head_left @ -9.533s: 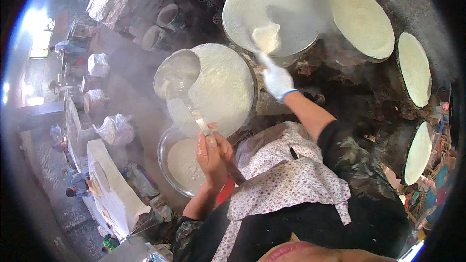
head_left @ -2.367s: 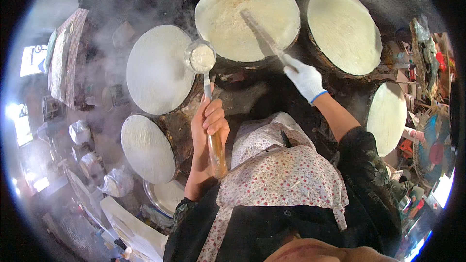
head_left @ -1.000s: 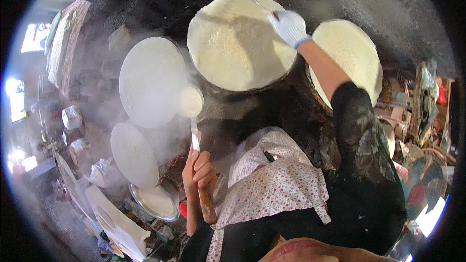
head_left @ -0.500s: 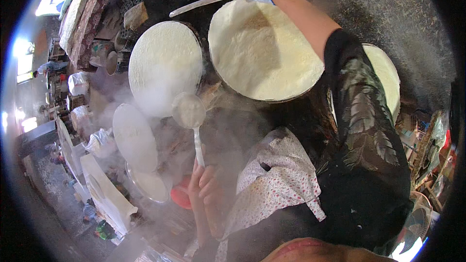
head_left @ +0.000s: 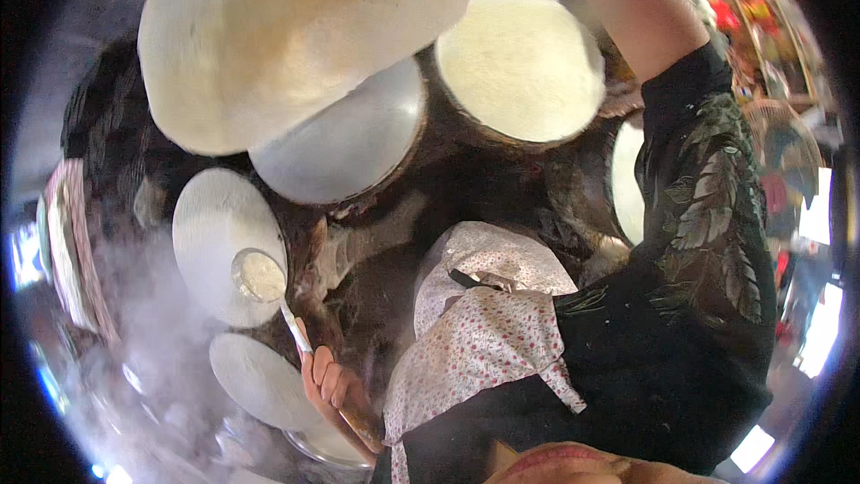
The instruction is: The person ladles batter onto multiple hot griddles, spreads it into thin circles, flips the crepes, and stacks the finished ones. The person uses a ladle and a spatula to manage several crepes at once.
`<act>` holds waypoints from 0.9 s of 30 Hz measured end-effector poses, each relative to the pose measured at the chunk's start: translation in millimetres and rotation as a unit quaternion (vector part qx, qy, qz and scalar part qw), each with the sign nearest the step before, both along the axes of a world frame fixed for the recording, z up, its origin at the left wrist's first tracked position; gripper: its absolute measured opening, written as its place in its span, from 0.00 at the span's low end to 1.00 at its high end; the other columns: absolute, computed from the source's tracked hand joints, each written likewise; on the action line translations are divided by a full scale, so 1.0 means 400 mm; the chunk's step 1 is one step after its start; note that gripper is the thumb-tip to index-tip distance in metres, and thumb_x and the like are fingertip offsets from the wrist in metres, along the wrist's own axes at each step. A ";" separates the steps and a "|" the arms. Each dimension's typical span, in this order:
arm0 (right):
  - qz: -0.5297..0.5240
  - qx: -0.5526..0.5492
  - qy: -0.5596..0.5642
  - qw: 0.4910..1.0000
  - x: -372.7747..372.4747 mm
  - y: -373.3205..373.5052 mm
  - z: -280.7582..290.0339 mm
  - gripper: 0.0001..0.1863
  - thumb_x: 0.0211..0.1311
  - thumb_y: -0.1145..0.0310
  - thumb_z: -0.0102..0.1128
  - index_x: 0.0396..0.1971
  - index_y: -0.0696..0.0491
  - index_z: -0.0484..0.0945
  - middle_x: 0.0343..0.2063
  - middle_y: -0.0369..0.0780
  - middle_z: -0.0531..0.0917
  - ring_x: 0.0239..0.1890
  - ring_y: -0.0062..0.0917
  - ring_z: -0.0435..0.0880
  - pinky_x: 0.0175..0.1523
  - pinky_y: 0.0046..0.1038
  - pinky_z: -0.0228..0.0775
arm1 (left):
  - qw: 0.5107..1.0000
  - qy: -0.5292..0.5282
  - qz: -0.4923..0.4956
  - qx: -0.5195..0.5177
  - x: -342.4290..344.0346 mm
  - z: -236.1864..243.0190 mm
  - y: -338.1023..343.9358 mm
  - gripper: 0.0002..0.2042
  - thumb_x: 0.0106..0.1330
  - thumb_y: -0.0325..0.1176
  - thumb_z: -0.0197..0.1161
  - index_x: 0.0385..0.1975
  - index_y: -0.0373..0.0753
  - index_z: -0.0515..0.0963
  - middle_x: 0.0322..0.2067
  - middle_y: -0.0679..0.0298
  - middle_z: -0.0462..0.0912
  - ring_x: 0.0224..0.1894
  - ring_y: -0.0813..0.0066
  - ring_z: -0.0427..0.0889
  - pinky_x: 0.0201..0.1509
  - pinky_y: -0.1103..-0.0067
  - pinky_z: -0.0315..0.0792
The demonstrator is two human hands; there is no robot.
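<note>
My left hand [head_left: 331, 381] is closed round the handle of a ladle [head_left: 260, 276] with pale batter in its bowl. The ladle hangs over a round griddle covered by a pale sheet [head_left: 210, 233] at the left. A large thin pancake [head_left: 296, 45], pale with a browned patch, is off the surface at the top. Below its lower edge shows a bare grey griddle [head_left: 354, 139]. My right arm stretches up past the top edge, so my right hand is out of the picture and its hold is hidden.
Another griddle bears a pale batter sheet [head_left: 520, 63], and one more [head_left: 629, 179] shows partly behind my right sleeve. Two round griddles sit at lower left, the upper one whitish [head_left: 269, 381]. Steam drifts at the left. A fan [head_left: 784, 148] stands at the right.
The large pancake has come off its griddle and spread up and left, baring the metal. My right hand has gone out of view at the top. The view has turned; the ladle stays in my left hand.
</note>
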State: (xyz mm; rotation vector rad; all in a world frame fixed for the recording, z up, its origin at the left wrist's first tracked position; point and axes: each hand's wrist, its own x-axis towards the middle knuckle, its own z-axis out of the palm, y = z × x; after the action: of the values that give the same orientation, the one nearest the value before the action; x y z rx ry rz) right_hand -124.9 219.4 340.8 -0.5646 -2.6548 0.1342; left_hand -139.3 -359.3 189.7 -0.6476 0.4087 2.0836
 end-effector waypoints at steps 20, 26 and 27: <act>-0.490 -0.347 0.138 0.788 1.014 0.253 -0.950 0.21 0.60 0.50 0.70 0.44 0.50 0.89 0.32 0.44 0.89 0.36 0.36 0.89 0.44 0.37 0.76 | 0.982 0.007 -0.181 0.045 0.236 0.003 0.373 0.25 0.87 0.33 0.35 0.81 0.43 0.48 0.25 0.67 0.63 0.15 0.82 0.63 0.15 0.82 0.68; -0.484 -0.262 0.021 0.835 0.998 0.276 -0.876 0.27 0.66 0.42 0.59 0.57 0.44 0.84 0.47 0.45 0.90 0.50 0.44 0.87 0.55 0.41 0.76 | 0.980 0.047 -0.193 -0.013 0.272 0.018 0.426 0.25 0.85 0.29 0.39 0.80 0.41 0.52 0.24 0.69 0.64 0.14 0.87 0.65 0.14 0.87 0.69; -0.485 -0.237 0.050 0.840 0.997 0.274 -0.871 0.28 0.67 0.42 0.59 0.59 0.43 0.83 0.48 0.45 0.89 0.51 0.44 0.87 0.55 0.40 0.76 | 0.980 0.057 -0.188 -0.038 0.273 0.020 0.431 0.25 0.85 0.29 0.40 0.80 0.41 0.53 0.24 0.69 0.64 0.13 0.89 0.65 0.13 0.88 0.70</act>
State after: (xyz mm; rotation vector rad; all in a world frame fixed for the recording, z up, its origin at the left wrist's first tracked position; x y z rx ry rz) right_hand 273.9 329.1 -7.7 -1.9052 -1.9064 0.4883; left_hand -29.9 -187.0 197.8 -0.4549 0.6271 1.7531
